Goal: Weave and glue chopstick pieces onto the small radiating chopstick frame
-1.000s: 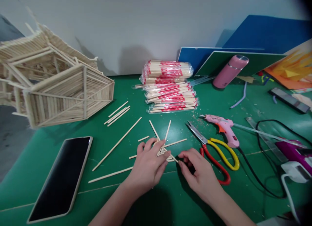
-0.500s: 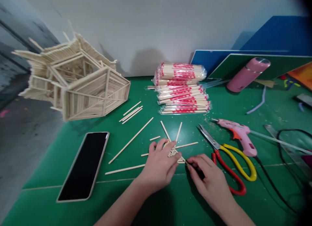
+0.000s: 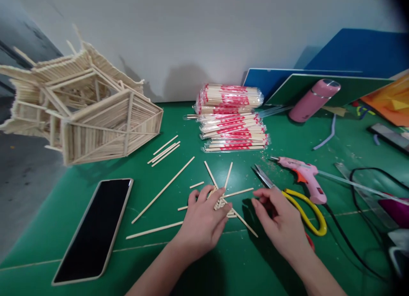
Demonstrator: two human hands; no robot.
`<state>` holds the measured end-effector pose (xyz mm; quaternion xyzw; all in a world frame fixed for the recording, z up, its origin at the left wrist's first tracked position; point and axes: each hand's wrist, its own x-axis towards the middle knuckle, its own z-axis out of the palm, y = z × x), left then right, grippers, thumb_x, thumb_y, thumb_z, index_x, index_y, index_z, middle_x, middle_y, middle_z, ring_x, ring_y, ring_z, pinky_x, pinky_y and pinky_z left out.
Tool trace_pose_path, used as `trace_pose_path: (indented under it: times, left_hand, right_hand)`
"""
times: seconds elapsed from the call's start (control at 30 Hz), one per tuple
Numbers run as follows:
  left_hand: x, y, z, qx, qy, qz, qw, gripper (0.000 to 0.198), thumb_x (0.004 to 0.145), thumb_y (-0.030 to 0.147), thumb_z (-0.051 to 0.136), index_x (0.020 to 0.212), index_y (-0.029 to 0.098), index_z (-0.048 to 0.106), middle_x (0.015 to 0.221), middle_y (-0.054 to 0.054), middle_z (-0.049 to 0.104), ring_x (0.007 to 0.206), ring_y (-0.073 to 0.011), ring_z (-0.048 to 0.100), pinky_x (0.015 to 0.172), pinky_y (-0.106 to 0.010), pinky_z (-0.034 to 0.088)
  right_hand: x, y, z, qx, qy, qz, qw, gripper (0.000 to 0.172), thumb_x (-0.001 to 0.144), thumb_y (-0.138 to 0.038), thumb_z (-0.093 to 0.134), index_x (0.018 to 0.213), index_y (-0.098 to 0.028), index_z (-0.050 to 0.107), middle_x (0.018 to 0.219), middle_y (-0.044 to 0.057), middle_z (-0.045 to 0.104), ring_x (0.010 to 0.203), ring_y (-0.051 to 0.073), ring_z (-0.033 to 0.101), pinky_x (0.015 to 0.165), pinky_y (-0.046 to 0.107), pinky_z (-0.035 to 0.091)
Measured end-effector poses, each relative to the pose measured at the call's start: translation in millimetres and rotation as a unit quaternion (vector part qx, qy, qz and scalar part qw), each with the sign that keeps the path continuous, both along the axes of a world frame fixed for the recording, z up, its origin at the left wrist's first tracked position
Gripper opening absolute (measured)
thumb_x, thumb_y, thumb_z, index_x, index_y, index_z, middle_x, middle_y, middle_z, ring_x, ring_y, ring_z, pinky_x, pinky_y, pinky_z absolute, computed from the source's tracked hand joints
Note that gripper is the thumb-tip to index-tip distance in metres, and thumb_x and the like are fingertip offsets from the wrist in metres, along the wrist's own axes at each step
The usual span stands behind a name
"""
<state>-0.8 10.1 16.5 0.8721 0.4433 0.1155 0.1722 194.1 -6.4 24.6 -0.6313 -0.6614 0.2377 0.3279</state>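
My left hand (image 3: 202,219) lies palm down on the green table (image 3: 230,266), its fingers pressing a small cluster of short wooden sticks (image 3: 222,200) that fan outward. My right hand (image 3: 283,221) hovers just right of that cluster with fingers spread and nothing in them, partly covering the red and yellow scissors (image 3: 300,206). One thin stick (image 3: 244,222) lies loose between the two hands. Long single sticks (image 3: 162,189) lie to the left of my left hand.
A large stick-built model house (image 3: 86,108) sits at the back left. A black phone (image 3: 94,230) lies front left. Wrapped chopstick packs (image 3: 231,117) are stacked at the back. A pink glue gun (image 3: 303,174), a pink bottle (image 3: 313,100), cables and boards occupy the right.
My right hand let go of the stick it was pinching and moved right over the scissors, opening. The left hand stays on the stick cluster. The view shifted slightly.
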Motion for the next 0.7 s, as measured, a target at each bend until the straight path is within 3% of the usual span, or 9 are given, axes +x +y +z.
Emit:
trace_pose_path:
  times: [0.17, 0.37, 0.7]
  left_hand:
    - [0, 1, 0.6, 0.0, -0.003, -0.001, 1.0, 0.027, 0.08, 0.027, 0.044, 0.104, 0.028, 0.059, 0.124, -0.008, 0.047, 0.111, -0.031, 0.034, 0.082, -0.05, 0.029]
    - [1, 1, 0.8, 0.002, -0.006, -0.001, 1.0, 0.027, 0.08, 0.026, 0.046, 0.103, 0.028, 0.059, 0.124, -0.008, 0.048, 0.111, -0.0315, 0.034, 0.081, -0.051, 0.029]
    - [-1, 0, 2.1, -0.006, -0.002, -0.002, 1.0, 0.028, 0.08, 0.027, 0.044, 0.105, 0.029, 0.057, 0.125, -0.007, 0.047, 0.11, -0.0315, 0.035, 0.079, -0.05, 0.03]
  right_hand:
    - [16, 12, 11.9, 0.043, -0.014, -0.072, 0.996, 0.017, 0.078, -0.03, 0.052, 0.091, -0.021, 0.054, 0.073, 0.0, 0.052, 0.062, 0.012, 0.051, 0.057, 0.024, 0.043]
    - [29, 14, 12.1, 0.059, -0.03, -0.103, 0.992, 0.017, 0.076, -0.03, 0.054, 0.091, -0.021, 0.055, 0.071, 0.001, 0.053, 0.06, 0.013, 0.051, 0.055, 0.026, 0.043]
    - [19, 40, 16.7, 0.056, -0.017, -0.06, 0.996, 0.019, 0.076, -0.029, 0.053, 0.093, -0.019, 0.054, 0.074, 0.0, 0.053, 0.061, 0.011, 0.051, 0.054, 0.023, 0.043]
